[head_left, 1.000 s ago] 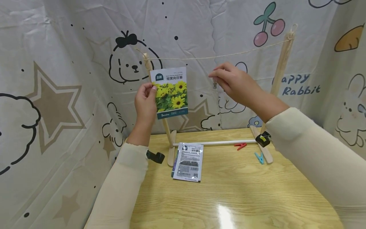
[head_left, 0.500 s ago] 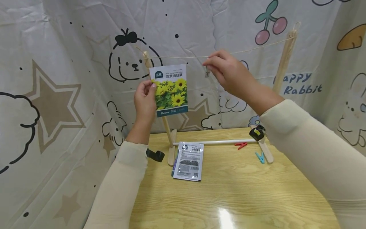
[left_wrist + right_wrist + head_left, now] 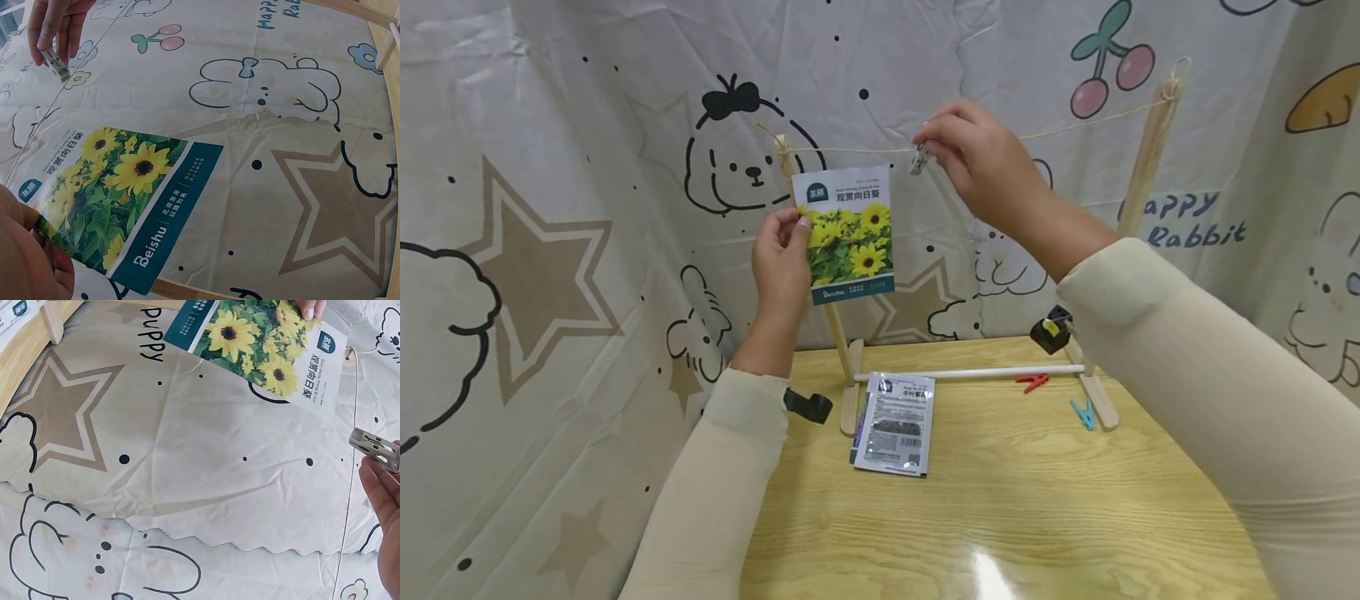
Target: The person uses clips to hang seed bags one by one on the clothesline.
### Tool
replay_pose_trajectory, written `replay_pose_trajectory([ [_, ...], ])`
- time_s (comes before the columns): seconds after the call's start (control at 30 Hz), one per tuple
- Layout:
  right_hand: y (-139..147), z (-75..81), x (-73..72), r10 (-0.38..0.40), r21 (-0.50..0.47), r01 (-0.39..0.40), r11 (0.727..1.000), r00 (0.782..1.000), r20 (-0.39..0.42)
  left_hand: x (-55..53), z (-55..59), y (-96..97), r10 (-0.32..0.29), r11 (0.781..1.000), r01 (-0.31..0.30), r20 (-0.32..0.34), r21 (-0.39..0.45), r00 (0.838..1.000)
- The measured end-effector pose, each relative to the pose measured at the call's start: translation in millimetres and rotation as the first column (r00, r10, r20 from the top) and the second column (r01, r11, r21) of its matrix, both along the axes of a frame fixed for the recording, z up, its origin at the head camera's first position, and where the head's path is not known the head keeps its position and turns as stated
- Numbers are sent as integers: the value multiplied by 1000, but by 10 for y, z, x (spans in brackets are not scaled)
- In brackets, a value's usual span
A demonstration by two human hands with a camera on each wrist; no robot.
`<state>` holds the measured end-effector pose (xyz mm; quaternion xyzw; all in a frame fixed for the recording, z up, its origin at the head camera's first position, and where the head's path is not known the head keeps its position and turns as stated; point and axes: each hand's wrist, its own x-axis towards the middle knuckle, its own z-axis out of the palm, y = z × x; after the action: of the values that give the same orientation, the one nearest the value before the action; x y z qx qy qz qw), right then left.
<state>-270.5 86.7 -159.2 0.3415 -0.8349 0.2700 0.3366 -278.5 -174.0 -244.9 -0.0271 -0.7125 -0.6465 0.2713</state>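
My left hand [image 3: 781, 254] pinches a seed packet [image 3: 853, 242] by its left edge, thumb in front. Yellow sunflowers and a teal bottom band show on the packet, which hangs nearly upright just below a thin string [image 3: 850, 151]. To the right of it, my right hand [image 3: 981, 162] holds a grey metal clothespin [image 3: 375, 447] between thumb and fingers, at about the string's height. In the right wrist view the clothespin's tip lies close to the string; whether they touch I cannot tell. A gap separates clothespin and packet.
The string runs between a left wooden post [image 3: 838, 333] and a right wooden post [image 3: 1144, 162]. A white rod [image 3: 977, 372] joins their feet. On the table [image 3: 1037, 500] lie more seed packets [image 3: 893, 425], a red clothespin [image 3: 1032, 382] and a blue clothespin [image 3: 1082, 413].
My right hand has moved left and slightly up with the clothespin, nearer the packet and string. My left hand and the packet have stayed almost in place, rising slightly.
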Motion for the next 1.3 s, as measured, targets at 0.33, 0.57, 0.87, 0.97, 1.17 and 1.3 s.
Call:
replay_pose_trajectory([
  [0.33, -112, 137, -26, -36, -29, 39, 999, 996, 77, -9, 18, -7, -7, 1000, 7, -10, 3, 1000],
  [0.57, -207, 160, -57, -22, -125, 40, 991, 989, 150, -12, 24, -15, -3, 1000, 3, -18, 6, 1000],
  [0.87, -318, 226, -98, -40, -199, 77, 977, 982, 186, -39, 0, -15, -8, 1000, 9, -24, 12, 1000],
  [0.97, -347, 230, -118, -37, -207, 74, 976, 984, 176, -45, -4, -18, -10, 1000, 10, -31, 11, 999],
  [1.17, -378, 232, -170, -51, -204, 88, 975, 982, 180, -59, -10, -2, -23, 999, 24, -40, 24, 999],
  [1.3, -405, 235, -217, -46, -189, 86, 978, 978, 203, -80, -16, 15, -31, 999, 33, -63, 32, 998],
])
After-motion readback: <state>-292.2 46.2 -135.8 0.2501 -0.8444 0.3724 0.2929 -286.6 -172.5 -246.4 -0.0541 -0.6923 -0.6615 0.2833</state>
